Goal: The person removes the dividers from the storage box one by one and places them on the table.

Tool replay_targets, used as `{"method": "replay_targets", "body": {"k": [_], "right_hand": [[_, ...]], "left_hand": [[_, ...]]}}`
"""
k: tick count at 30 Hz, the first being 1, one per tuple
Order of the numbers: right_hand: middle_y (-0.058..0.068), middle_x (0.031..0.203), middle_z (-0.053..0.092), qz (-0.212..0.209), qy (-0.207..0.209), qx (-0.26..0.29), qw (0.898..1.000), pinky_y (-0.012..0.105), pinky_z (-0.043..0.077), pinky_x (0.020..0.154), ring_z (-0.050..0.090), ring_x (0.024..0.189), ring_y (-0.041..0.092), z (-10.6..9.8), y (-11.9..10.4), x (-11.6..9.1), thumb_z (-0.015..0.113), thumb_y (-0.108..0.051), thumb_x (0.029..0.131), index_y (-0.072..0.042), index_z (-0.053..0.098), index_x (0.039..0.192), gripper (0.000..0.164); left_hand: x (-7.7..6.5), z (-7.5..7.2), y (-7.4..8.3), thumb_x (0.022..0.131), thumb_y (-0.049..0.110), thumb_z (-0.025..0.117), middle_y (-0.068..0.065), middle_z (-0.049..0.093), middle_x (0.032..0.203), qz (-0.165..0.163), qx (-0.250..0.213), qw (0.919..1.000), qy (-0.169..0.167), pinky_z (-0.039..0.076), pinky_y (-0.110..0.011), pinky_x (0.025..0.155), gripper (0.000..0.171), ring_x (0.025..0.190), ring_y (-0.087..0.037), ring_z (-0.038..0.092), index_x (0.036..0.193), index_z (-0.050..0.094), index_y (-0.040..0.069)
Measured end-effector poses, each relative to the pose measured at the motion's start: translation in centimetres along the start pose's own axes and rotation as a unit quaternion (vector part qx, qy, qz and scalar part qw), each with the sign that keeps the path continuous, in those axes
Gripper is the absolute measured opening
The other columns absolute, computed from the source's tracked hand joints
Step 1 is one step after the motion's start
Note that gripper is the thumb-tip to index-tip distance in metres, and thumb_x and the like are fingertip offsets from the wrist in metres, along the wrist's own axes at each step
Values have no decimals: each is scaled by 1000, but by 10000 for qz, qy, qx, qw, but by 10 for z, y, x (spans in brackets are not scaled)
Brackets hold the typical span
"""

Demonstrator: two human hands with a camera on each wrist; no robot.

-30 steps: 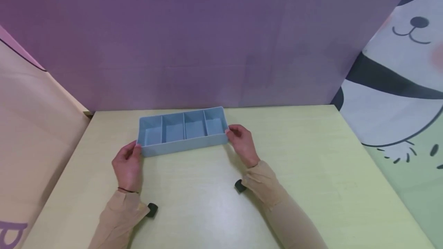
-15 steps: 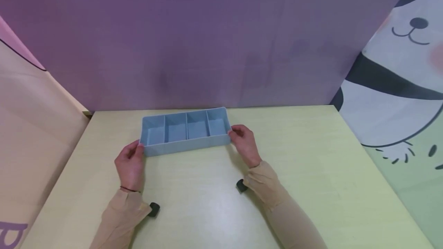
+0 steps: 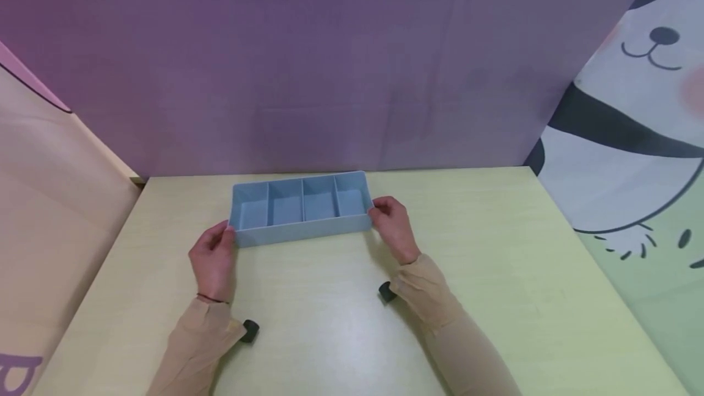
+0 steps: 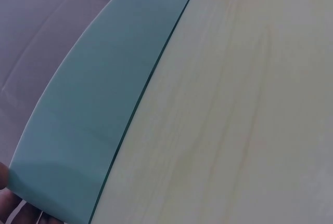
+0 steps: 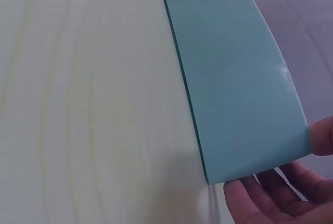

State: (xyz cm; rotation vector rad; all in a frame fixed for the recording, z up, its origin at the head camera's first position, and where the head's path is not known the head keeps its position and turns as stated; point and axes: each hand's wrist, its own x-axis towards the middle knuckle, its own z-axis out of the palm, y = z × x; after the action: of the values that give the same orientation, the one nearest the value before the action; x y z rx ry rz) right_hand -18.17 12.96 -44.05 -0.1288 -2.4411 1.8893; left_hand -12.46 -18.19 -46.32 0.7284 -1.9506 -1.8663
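Pale-blue, rectangular, plastic-looking tray (image 3: 304, 231) sits further right; left hand (image 3: 213, 261) and right hand (image 3: 395, 231) pinch its opposite ends, repositioning apparently controlled

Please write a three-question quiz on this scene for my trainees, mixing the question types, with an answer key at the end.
1. Count: How many compartments does the blue divided tray have?

2. True or false: The left hand and the right hand hold opposite ends of the tray.

3. Multiple choice: In the head view, which end of the tray sits higher in the picture, closer to the purple backdrop?
A. The left end
B. The right end
C. Neither; the two are level

Key:
1. Four, in a single row.
2. True; the fingers of each hand grip one short end.
3. B; the tray is slanted, with its right end higher in the picture.
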Motion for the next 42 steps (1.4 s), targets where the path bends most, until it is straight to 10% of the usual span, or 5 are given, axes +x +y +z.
{"method": "replay_targets", "body": {"k": [42], "right_hand": [[19,109,61,168,-20,-1695,9854,41,46,83,57,97,31,-33,-9,4,54,-17,88,3,57,114,32]], "left_hand": [[-7,30,-2,94,18,60,-10,63,113,84,-108,9993,-360,44,-25,81,31,98,-15,54,120,64,2]]}}
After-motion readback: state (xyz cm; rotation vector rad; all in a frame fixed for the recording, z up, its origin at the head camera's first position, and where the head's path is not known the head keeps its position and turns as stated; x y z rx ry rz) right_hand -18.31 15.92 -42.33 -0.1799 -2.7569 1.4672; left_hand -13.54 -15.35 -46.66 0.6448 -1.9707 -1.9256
